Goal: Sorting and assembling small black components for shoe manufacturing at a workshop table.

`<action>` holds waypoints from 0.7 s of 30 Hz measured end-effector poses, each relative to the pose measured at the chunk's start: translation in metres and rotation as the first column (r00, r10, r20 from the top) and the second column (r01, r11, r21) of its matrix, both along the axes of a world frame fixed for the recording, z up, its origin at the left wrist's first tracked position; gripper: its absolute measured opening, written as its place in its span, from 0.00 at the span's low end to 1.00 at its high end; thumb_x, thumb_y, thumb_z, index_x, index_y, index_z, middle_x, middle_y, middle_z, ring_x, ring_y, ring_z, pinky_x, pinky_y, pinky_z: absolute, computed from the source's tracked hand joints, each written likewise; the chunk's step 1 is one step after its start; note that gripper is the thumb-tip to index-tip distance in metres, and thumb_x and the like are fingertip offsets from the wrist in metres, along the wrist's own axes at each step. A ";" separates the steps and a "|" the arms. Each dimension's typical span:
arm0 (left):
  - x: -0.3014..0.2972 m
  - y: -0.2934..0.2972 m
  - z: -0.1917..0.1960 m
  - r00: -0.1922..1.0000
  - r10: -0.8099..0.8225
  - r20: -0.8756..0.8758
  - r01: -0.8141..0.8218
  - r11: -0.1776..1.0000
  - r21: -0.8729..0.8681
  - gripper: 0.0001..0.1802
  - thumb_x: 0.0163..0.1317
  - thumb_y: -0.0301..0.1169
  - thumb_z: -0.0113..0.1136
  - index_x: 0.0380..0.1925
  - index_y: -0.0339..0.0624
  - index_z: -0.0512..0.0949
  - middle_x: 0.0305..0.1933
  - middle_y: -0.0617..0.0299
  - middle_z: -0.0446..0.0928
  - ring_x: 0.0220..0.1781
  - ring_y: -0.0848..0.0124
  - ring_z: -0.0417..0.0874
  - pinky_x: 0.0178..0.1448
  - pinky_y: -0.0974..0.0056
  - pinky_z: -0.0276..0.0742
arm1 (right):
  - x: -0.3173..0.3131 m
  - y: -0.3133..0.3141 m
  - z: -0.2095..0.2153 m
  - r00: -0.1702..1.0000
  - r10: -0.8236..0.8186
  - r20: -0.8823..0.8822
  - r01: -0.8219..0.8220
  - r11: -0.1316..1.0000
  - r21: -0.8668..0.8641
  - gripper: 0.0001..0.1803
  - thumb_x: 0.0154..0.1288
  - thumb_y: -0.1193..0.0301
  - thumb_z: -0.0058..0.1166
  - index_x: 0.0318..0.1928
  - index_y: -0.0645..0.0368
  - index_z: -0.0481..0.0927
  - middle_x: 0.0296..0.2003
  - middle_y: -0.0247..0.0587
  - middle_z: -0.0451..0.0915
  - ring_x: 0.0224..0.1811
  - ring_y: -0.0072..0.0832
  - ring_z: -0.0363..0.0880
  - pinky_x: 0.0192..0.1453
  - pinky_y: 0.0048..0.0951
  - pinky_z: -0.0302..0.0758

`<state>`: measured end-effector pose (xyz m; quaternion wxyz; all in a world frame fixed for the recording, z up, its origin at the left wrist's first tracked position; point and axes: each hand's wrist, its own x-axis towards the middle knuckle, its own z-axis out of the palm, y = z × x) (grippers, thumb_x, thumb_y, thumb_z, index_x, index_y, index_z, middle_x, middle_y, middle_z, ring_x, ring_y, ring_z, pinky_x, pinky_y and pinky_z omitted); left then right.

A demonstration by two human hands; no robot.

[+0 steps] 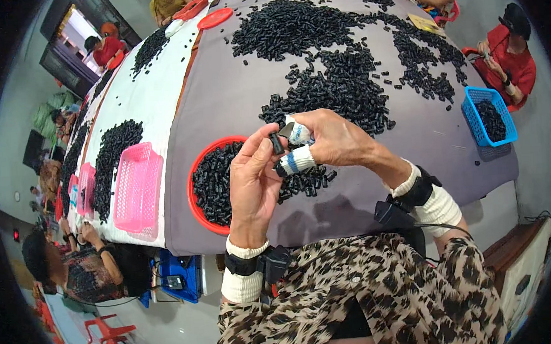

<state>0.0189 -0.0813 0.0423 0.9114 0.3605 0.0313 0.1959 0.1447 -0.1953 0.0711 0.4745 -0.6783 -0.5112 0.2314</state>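
Observation:
In front of me, above the table, my left hand (254, 182) pinches a short black cylindrical plastic piece (277, 143) between thumb and fingers. My right hand (341, 137) is closed beside it, with white wraps bearing blue marks around its thumb and forefinger. From its fingertips a thin, dark grey, blade-like piece (287, 130) points at the black piece; its full shape is hidden. Below and left of the hands stands a round red basket (193, 197) filled with similar black pieces. Beyond my hands, a large pile of black pieces (336, 86) spreads over the grey cloth.
A pink basket (142, 189) stands at the left, a blue basket (493, 116) with black pieces at the right edge. A red lid (215, 18) and a yellow card (426, 24) lie farther off. Several people sit around the table. Straps and cables run along my wrists.

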 end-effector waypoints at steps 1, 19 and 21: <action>0.001 -0.001 -0.001 1.000 0.008 -0.018 -0.008 1.000 -0.005 0.14 0.62 0.27 0.51 0.47 0.31 0.71 0.39 0.55 0.77 0.39 0.70 0.79 0.46 0.66 0.76 | 0.001 0.000 -0.003 1.000 0.006 -0.001 -0.006 1.000 0.020 0.20 0.43 0.58 0.63 0.26 0.64 0.74 0.20 0.40 0.74 0.23 0.28 0.71 0.29 0.30 0.68; 0.038 -0.006 -0.006 0.977 0.102 -0.188 -0.068 0.981 0.181 0.13 0.60 0.24 0.53 0.45 0.31 0.72 0.41 0.56 0.77 0.42 0.71 0.79 0.46 0.67 0.77 | 0.037 -0.003 -0.018 0.991 0.102 -0.088 -0.100 0.995 0.029 0.18 0.46 0.61 0.60 0.26 0.66 0.75 0.20 0.43 0.76 0.21 0.29 0.72 0.29 0.31 0.68; 0.043 -0.007 -0.006 0.969 0.125 -0.213 -0.082 0.977 0.199 0.13 0.59 0.25 0.55 0.44 0.32 0.74 0.39 0.59 0.77 0.39 0.75 0.78 0.44 0.71 0.75 | 0.041 -0.002 -0.023 0.990 0.093 -0.103 -0.092 0.996 0.011 0.18 0.46 0.61 0.60 0.26 0.66 0.75 0.19 0.43 0.76 0.21 0.29 0.71 0.29 0.31 0.68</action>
